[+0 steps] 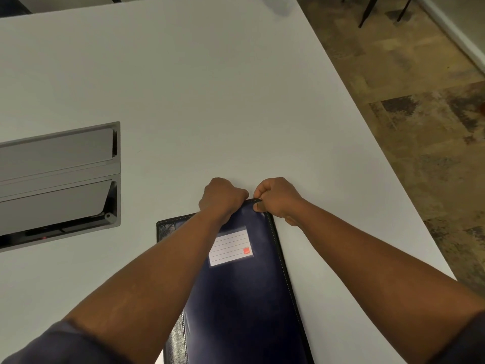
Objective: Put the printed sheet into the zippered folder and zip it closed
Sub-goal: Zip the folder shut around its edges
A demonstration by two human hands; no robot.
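A dark blue folder (236,298) is seen lying flat on a white table (183,88), its long side running away from the camera and its near end cut off by the bottom of the frame; both hands are gathered at its far edge. The left hand (221,197) is clenched at the far edge, fingers curled under and out of sight, so that what is gripped there cannot be told; the right hand (278,198) is closed on the folder's black rim near the far right corner, the rim being pinched between thumb and curled fingers. Both forearms are stretched across the folder, the left one covering much of its left half; dark sleeves are glimpsed at the bottom corners. A black stitched border is seen along the folder's right side, and a grained black strip along its left.

A clear pocket on the cover holds a white label card (230,246), ruled with blank lines; a small red square sits at the card's lower right, its lettering too small to be read. The printed sheet is not visible; whether it lies inside the folder cannot be told.

A grey metal hatch (60,177) with two flaps is set into the table at left, well apart from the folder; patterned brown carpet (420,114) is shown beyond the table's right edge.
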